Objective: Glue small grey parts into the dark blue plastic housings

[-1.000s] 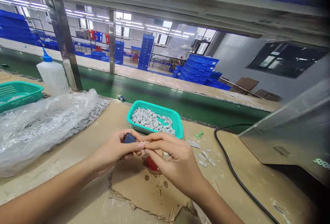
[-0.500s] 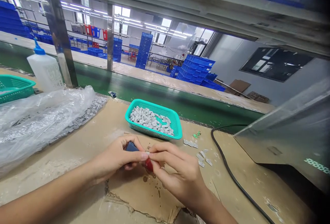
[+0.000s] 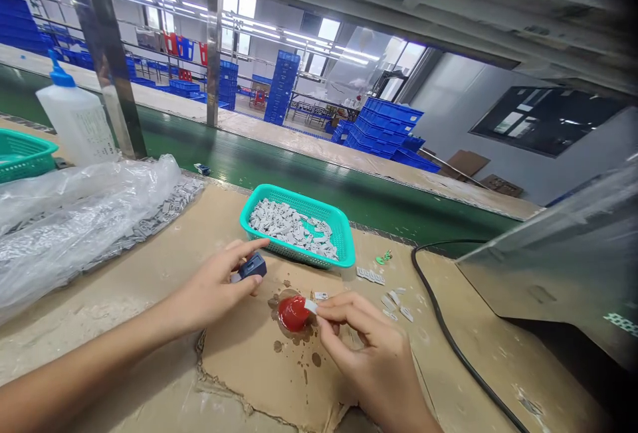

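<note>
Right hand (image 3: 366,330) and left hand (image 3: 226,277) have parted: the right's fingers (image 3: 343,311) pinch a pale piece (image 3: 310,305) at the red mound (image 3: 292,314)'s edge, long axis pointing left, slightly away, near end hidden; the left's hold a part-covered blue block (image 3: 254,265).

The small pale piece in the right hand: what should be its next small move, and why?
Probably the right hand should ease the free end of the small pale piece against the glossy red object: that end is at its right edge, contact unclear; dark wet-looking spots mark the cardboard around it, and the left hand holds the dark blue block aside.
</note>
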Motion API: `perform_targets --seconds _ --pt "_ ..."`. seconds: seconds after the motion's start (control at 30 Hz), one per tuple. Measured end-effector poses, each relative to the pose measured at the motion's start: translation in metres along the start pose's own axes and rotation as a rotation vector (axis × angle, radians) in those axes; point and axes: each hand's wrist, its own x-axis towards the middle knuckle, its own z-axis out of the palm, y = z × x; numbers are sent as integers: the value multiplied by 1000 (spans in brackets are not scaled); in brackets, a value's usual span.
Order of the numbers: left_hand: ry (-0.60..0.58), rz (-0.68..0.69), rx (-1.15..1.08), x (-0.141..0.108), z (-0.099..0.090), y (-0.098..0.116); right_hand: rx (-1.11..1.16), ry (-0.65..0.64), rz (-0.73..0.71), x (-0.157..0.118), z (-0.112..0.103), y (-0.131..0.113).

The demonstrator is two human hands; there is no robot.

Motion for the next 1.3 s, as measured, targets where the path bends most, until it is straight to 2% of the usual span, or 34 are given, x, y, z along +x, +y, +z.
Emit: perform_targets --seconds 0.1,0.3,0.57,0.93,1.3 --pt "-40 24 -25 0 0 -1 -2 -14 -3 0 2 0" --pt "-47 112 116 2 -4 -4 8 -31 -15 -1 5 1" --pt "-68 153 329 -6 -4 14 -6 -21 -29 -2 7 0" --pt "-95 167 283 -10 4 10 -48 82 -123 1 -3 -7" --pt "-163 186 251 -11 4 6 -26 34 -85 3 -5 -6"
